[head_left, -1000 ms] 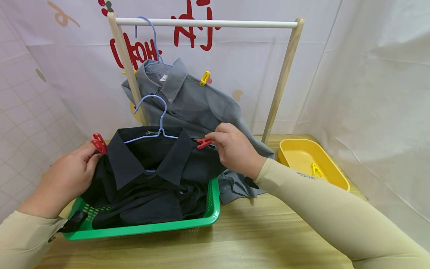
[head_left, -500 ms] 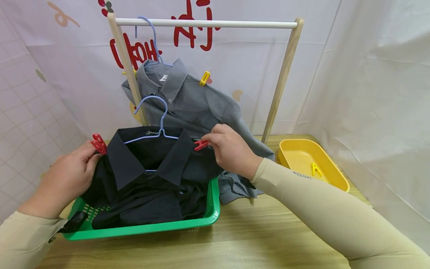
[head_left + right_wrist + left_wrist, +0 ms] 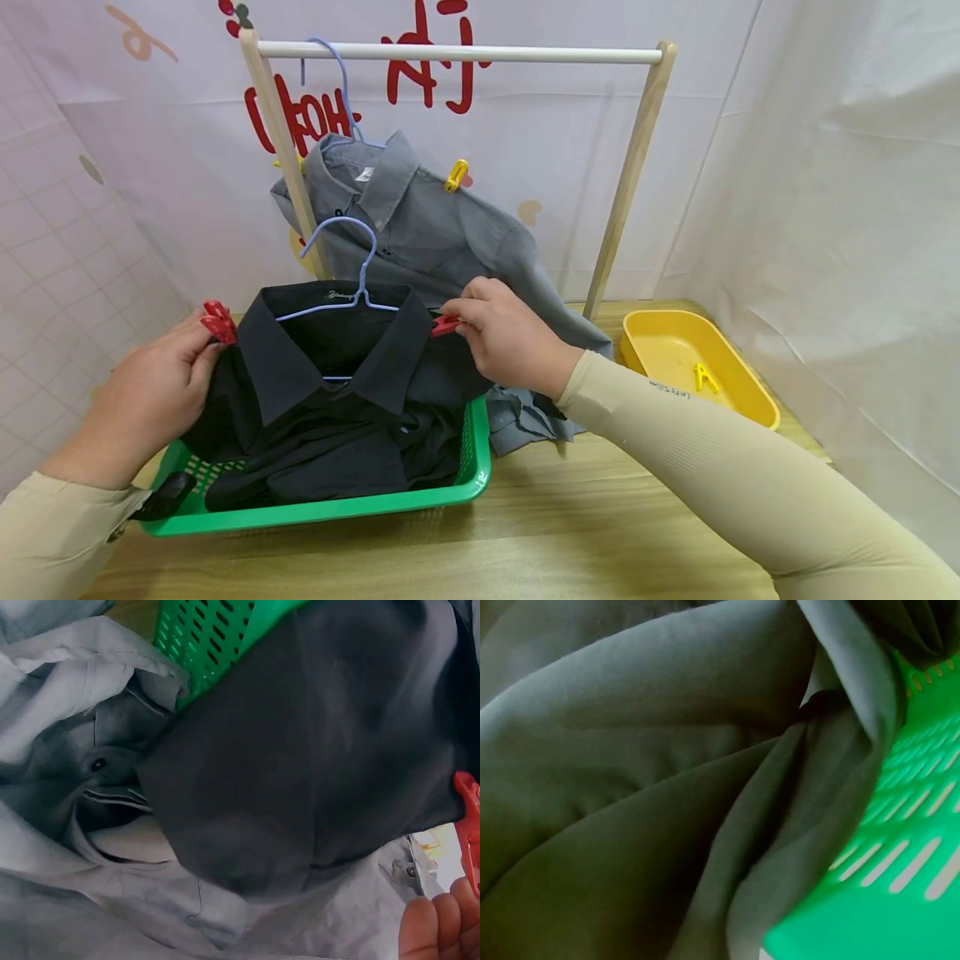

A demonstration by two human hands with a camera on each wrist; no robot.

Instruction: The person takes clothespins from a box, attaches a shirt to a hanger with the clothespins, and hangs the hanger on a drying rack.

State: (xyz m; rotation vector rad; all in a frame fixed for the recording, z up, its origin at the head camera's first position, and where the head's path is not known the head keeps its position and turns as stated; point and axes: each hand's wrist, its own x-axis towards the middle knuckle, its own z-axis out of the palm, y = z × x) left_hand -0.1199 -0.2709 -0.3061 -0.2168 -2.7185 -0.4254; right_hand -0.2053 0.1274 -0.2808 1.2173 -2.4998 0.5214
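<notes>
A black shirt (image 3: pixel 337 454) lies over the green basket (image 3: pixel 315 512), its collar upright around a blue hanger (image 3: pixel 364 271). At the shirt's left shoulder, in the head view, my left hand (image 3: pixel 153 396) grips the cloth beside a red clothespin (image 3: pixel 219 322). My right hand (image 3: pixel 513 337) pinches a second red clothespin (image 3: pixel 446 325), its jaws at the shoulder edge close to the collar. In the right wrist view, that clothespin (image 3: pixel 471 829) meets the black cloth's edge, with fingertips just below. The left wrist view holds only dark folds (image 3: pixel 667 765) and the basket wall (image 3: pixel 907 817).
Behind the basket stands a rack with a white rod (image 3: pixel 465 53) and wooden legs. A grey shirt (image 3: pixel 442 221) hangs there on another blue hanger, with a yellow clothespin (image 3: pixel 456 176) on its shoulder. At right, a yellow tray (image 3: pixel 675 333) holds a yellow clothespin (image 3: pixel 705 377).
My right hand has moved left with its red clothespin, bringing it from beside the shoulder in toward the collar. My left hand keeps its place on the shirt.
</notes>
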